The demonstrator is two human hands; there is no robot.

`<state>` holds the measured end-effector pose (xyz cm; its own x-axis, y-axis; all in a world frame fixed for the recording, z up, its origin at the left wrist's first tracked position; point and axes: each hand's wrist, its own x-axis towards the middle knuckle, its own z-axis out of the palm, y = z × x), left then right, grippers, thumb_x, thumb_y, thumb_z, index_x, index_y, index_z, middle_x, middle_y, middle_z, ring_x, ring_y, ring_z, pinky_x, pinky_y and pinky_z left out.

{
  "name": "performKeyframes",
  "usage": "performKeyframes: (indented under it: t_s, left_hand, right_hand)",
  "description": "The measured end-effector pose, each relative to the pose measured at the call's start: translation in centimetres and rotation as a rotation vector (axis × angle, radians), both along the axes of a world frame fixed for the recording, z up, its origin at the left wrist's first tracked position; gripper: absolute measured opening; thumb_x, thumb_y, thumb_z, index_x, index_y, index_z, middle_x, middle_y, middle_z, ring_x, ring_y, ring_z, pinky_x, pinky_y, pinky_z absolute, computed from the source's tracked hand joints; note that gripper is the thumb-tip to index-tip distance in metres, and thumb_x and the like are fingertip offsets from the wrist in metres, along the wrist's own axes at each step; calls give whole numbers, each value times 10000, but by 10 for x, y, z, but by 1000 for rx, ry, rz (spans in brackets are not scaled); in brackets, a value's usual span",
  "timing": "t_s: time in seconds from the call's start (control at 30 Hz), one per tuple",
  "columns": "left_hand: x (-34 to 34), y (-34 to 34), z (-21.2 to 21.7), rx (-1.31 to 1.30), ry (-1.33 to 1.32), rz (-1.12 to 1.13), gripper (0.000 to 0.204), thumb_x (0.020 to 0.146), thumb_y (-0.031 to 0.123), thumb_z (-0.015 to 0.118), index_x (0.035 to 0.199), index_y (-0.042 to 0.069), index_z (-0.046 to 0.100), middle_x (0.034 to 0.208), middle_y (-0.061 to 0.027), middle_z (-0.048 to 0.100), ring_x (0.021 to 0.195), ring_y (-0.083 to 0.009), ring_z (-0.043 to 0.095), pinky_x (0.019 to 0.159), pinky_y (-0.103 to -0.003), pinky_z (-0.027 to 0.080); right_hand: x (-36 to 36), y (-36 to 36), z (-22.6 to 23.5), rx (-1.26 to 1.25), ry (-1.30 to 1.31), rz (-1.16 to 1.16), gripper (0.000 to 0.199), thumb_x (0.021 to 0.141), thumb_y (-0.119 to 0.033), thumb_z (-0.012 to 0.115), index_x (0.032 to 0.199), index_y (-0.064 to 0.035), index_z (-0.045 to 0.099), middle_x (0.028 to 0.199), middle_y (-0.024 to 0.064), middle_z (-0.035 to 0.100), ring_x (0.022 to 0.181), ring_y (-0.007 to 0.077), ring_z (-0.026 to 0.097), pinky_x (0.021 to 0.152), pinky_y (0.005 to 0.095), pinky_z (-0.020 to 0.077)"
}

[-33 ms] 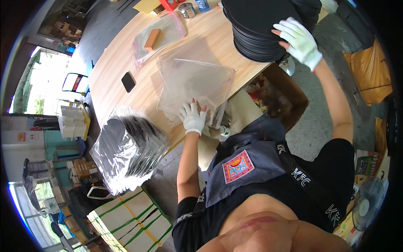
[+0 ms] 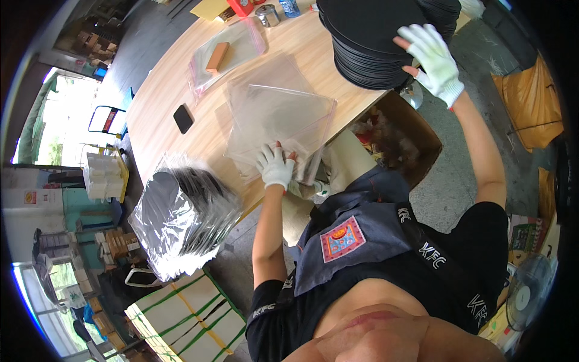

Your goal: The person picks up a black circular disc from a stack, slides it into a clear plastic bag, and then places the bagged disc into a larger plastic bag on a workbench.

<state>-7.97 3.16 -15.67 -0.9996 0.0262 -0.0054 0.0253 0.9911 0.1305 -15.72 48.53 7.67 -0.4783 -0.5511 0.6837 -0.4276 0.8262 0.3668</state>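
Gloved in white knit, the right hand (image 2: pixel 435 60) lies spread over the top of a stack of black discs (image 2: pixel 374 42), fingers splayed and resting on the uppermost disc rather than closed round it; whether the thumb hooks under the rim cannot be told. Flat, thin, matte and round, the discs form a ribbed dark column at the far right corner of the wooden table (image 2: pixel 163 84). Likewise gloved, the left hand (image 2: pixel 275 167) presses palm-down, fingers loosely open, on the near edge of a pile of clear plastic bags (image 2: pixel 277 114) — glossy, limp, roughly square sheets lying flat near the table's front edge. Beyond them lies another transparent bag (image 2: pixel 232 51) with a small brown block (image 2: pixel 216 57) inside, and a black phone (image 2: pixel 183 118) rests to the left. Off the table's left end stands a crinkled, shiny plastic-wrapped bundle of dark discs (image 2: pixel 181 214).
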Motion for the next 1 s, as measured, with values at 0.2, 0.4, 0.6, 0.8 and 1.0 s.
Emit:
performKeyframes:
  t_s: [0.2,0.4,0.6,0.8,1.0]
  left_hand:
    - [-55,-31,24,-107,12,-165,679,794,409,603,1406,204,389,1511,-164,245,1361,-401,222,1082,-586,182]
    - [-41,-8,69,570,40,-130,689,819,172,661,1440,175,362,1486,-161,346,1376,-366,301,1073,-397,336]
    - [-34,8,133,1479,97,-106,733,852,51,618,1493,156,278,1493,-160,350,1387,-255,320,1078,-329,301]
    - [-23,-8,114,1197,210,51,219,782,34,726,940,49,576,788,34,563,715,-60,477,649,-224,408]
    - [-27,-1,68,1270,204,156,244,803,96,724,932,40,526,816,-10,570,749,-100,495,698,-240,434]
  right_hand:
    - [-19,79,-37,-1646,-1022,-167,549,922,-537,497,1211,-72,537,804,106,672,502,85,512,425,200,380]
    - [-20,21,-25,-1682,-914,21,251,976,-261,516,1139,-100,617,587,-20,538,459,31,453,393,171,318]
    - [-1,-45,-83,-1049,-945,457,211,906,-234,621,938,-28,591,599,72,616,490,143,581,460,265,445]
    - [4,-126,-154,-337,-746,91,240,875,-290,633,1024,-110,583,761,125,669,609,301,641,523,389,480]
    - [15,-133,-158,-298,-813,98,182,898,-257,574,936,-83,613,780,131,672,716,309,656,605,410,495]
